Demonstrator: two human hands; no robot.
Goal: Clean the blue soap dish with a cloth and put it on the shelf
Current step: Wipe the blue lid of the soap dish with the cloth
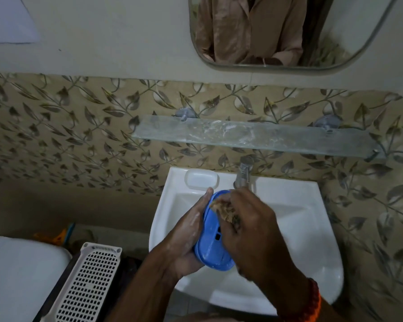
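The right hand (249, 226) covers the right side of the blue soap dish (213, 238) and most of the brown cloth (226, 211), so its fingertips cannot be seen. Left of the sink (296, 228), the white perforated basket (86, 284) is cut by the bottom edge

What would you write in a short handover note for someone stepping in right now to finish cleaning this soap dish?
Left hand: holds the blue soap dish from its left side, over the white washbasin.
Right hand: presses a brownish cloth into the dish's far end.
Done: wiping is under way; white smears remain on the dish's near end.
Left: finish wiping, then set the dish on the glass shelf above the tap. The shelf itself looks smeared.
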